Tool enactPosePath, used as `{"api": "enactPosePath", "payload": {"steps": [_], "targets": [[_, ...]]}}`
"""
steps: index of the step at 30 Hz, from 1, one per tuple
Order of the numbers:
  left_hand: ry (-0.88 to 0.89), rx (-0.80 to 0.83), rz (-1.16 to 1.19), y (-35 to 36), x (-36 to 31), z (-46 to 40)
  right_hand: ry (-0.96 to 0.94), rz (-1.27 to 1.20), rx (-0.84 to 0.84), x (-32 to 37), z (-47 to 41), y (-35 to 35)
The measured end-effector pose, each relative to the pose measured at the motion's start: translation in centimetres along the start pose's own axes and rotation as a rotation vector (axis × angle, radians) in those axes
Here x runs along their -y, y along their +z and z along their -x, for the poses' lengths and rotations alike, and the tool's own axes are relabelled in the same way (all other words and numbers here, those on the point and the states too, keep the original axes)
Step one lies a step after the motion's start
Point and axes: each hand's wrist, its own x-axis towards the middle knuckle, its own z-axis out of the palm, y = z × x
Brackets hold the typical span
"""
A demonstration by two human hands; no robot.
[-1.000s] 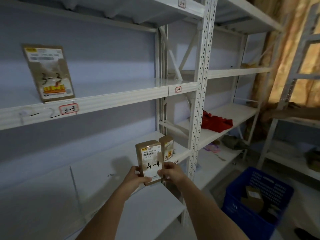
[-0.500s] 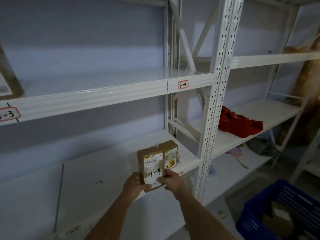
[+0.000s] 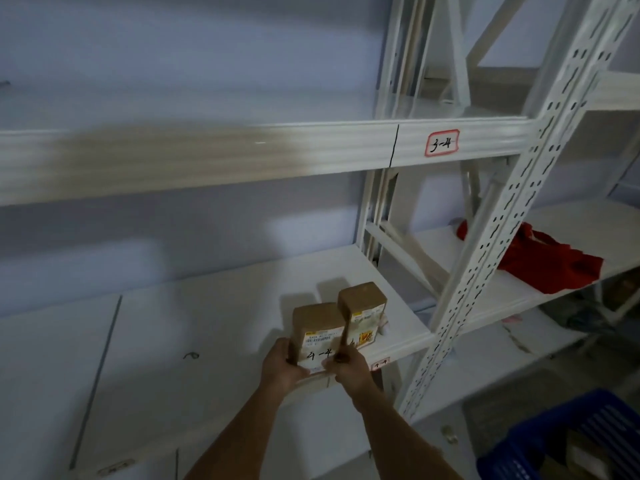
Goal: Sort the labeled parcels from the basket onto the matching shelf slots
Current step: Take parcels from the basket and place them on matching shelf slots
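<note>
Though fingers hide its lower edge, both hands—left hand [image 3: 281, 367], right hand [image 3: 348, 370]—clasp parcel [image 3: 317, 336].

Both forearms extended forward, left hand [image 3: 282, 367] and right hand [image 3: 349, 370] close together, fingers curled in grip

Two brown boxes [image 3: 341, 320] at lower centre carry white and yellow labels. The shelves [image 3: 221, 157] are white with a red-edged tag [image 3: 442, 143]. Red cloth [image 3: 550, 265] lies right; a blue basket [image 3: 568, 441] sits lower right.

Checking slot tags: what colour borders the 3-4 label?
Red, around the 3-4 label; head view.
</note>
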Motion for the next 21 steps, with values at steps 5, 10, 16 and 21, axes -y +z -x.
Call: {"api": "enactPosePath", "payload": {"steps": [5, 10, 16, 21], "targets": [[-0.012, -0.050, -0.026, 0.9, 0.3, -0.6, -0.039, -0.012, 0.033, -0.9, -1.3, -0.7], [-0.041, -0.116, 0.075, 2.0, 0.4, -0.4, -0.113, 0.007, 0.066, -1.2, -1.1, -1.1], [-0.010, -0.168, 0.033, 3.8, -0.2, 0.5, -0.149, 0.049, 0.124, -1.2, -1.2, -2.2], [0.005, -0.167, -0.055, 5.2, -0.7, 0.8, -0.118, 0.089, 0.107, -2.2, -1.8, -3.1]]}}
